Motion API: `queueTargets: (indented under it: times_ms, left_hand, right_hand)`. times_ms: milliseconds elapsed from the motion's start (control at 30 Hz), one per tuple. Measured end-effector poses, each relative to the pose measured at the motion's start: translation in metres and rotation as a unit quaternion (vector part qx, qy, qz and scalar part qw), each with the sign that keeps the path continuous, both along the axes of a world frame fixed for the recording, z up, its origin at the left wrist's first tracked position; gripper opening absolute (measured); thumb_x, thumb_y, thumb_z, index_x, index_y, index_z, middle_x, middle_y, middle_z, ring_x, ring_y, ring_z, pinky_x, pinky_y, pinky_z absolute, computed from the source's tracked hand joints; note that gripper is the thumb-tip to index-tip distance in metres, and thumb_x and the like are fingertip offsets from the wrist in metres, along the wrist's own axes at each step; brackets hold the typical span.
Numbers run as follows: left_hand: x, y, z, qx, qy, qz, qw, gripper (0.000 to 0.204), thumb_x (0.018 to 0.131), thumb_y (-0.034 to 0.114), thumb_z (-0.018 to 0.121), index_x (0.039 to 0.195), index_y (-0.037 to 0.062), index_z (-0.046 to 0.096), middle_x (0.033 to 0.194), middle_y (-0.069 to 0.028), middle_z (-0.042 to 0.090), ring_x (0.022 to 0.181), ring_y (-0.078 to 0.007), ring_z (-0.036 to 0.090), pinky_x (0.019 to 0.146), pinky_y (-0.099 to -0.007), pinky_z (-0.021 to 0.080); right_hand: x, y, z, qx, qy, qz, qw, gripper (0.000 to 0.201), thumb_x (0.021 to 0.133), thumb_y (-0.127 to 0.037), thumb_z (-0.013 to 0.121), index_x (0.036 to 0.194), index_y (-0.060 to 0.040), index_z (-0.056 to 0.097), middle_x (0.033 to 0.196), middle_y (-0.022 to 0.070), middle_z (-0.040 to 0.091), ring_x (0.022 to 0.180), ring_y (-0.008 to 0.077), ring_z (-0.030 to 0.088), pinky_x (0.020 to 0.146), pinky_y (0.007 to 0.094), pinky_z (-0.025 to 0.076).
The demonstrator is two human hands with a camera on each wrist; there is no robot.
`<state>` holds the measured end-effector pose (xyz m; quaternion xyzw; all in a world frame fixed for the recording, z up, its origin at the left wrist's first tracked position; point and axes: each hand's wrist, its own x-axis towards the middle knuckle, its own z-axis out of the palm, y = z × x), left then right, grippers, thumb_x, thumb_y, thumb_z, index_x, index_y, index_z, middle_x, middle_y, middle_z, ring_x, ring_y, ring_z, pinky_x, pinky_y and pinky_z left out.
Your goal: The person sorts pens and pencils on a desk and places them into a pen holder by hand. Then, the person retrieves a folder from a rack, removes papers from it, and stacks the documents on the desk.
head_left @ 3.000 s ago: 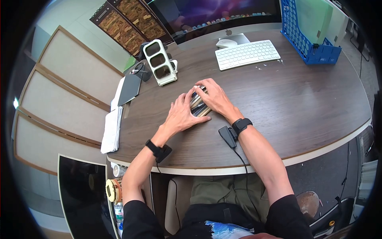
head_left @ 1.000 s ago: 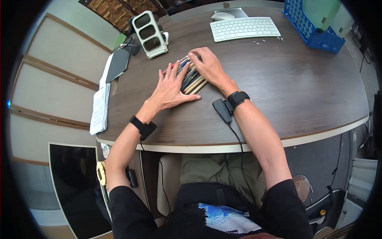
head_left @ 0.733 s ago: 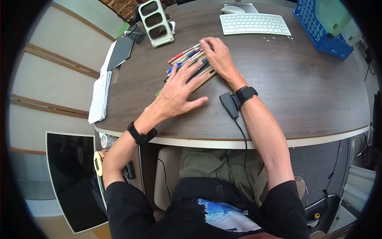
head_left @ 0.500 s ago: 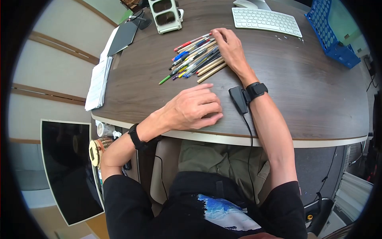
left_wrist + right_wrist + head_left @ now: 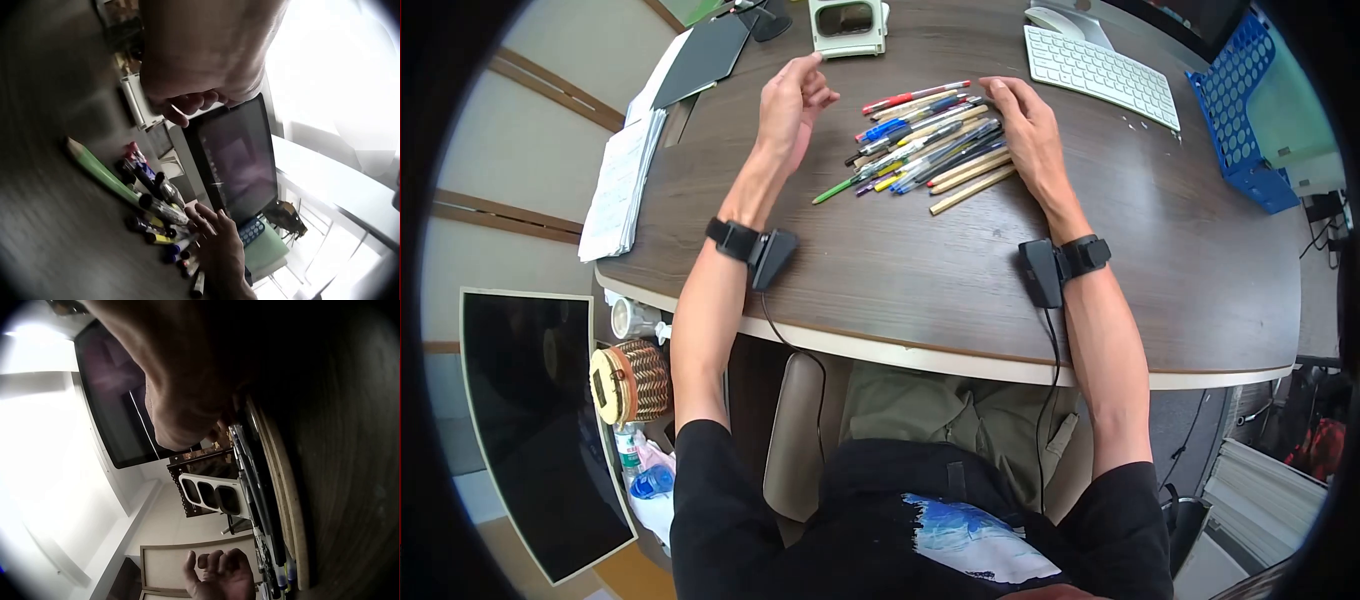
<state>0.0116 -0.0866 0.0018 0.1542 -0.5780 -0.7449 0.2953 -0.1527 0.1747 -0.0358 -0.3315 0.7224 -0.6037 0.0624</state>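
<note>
Several pens and pencils lie fanned out side by side on the desk, among them a red pen at the far edge and a green pencil at the left. The person's right hand rests at their right ends, fingers loosely bent and touching them. To the left of the pile the left hand hovers with loosely curled, empty fingers. In the left wrist view the green pencil points towards the camera. Wooden pencils run below the right hand in the right wrist view.
A white holder with dark openings stands beyond the pile. Behind on the right are a white keyboard, a mouse and a blue rack. Papers and a dark folder lie at the left.
The left hand has left the pile, passed near the desk's front edge and moved up to its left. The pens, earlier gathered between both hands, now lie spread. The right hand stays at their right ends.
</note>
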Motion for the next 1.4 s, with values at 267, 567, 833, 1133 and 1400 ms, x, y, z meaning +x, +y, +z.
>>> queueTargets:
  times_ms: [267, 567, 833, 1133, 1400]
  left_hand:
    - [-0.007, -0.036, -0.032, 0.061, -0.014, -0.093, 0.994, 0.031, 0.106, 0.032, 0.073, 0.084, 0.0169, 0.057, 0.076, 0.0063, 0.042, 0.068, -0.0065, 0.046, 0.083, -0.0339, 0.055]
    - [-0.005, -0.040, -0.041, -0.406, -0.084, -0.001, 0.910, 0.029, 0.099, 0.025, 0.074, 0.088, 0.0001, 0.065, 0.069, -0.0115, 0.066, 0.062, -0.0224, 0.059, 0.062, -0.0406, 0.049]
    - [-0.007, -0.043, -0.046, -0.407, -0.095, -0.013, 0.908, 0.034, 0.094, 0.032, 0.074, 0.085, 0.0003, 0.066, 0.073, -0.0165, 0.068, 0.068, -0.0274, 0.066, 0.066, -0.0427, 0.052]
    - [-0.005, -0.040, -0.041, -0.377, -0.116, -0.031, 0.918, 0.032, 0.099, 0.033, 0.074, 0.090, 0.0026, 0.069, 0.078, -0.0106, 0.074, 0.071, -0.0231, 0.068, 0.068, -0.0404, 0.053]
    - [-0.006, -0.039, -0.047, -0.419, -0.178, -0.078, 0.887, 0.040, 0.099, 0.051, 0.078, 0.097, 0.0114, 0.074, 0.083, 0.0026, 0.066, 0.072, -0.0072, 0.055, 0.068, -0.0309, 0.047]
  right_hand:
    - [-0.012, -0.003, -0.011, -0.010, -0.009, 0.018, 1.000, 0.048, 0.116, -0.037, 0.056, 0.136, 0.0025, 0.073, 0.132, 0.0176, 0.075, 0.131, 0.0287, 0.067, 0.115, 0.0377, 0.048]
    - [-0.004, 0.001, -0.003, 0.059, 0.018, 0.005, 0.998, 0.048, 0.116, -0.038, 0.054, 0.137, 0.0009, 0.073, 0.134, 0.0136, 0.074, 0.128, 0.0248, 0.067, 0.115, 0.0374, 0.048]
    - [0.006, 0.000, 0.003, 0.088, 0.023, -0.018, 0.996, 0.046, 0.116, -0.035, 0.057, 0.140, -0.0003, 0.072, 0.137, 0.0158, 0.074, 0.131, 0.0249, 0.067, 0.116, 0.0369, 0.048]
    - [0.000, 0.002, 0.008, 0.095, 0.146, -0.051, 0.983, 0.032, 0.110, -0.025, 0.069, 0.131, -0.0027, 0.078, 0.124, 0.0076, 0.078, 0.120, 0.0173, 0.069, 0.107, 0.0323, 0.052]
    - [-0.006, 0.010, 0.003, 0.073, 0.131, -0.051, 0.987, 0.029, 0.109, -0.025, 0.071, 0.130, -0.0046, 0.077, 0.120, 0.0062, 0.077, 0.109, 0.0147, 0.070, 0.093, 0.0294, 0.055]
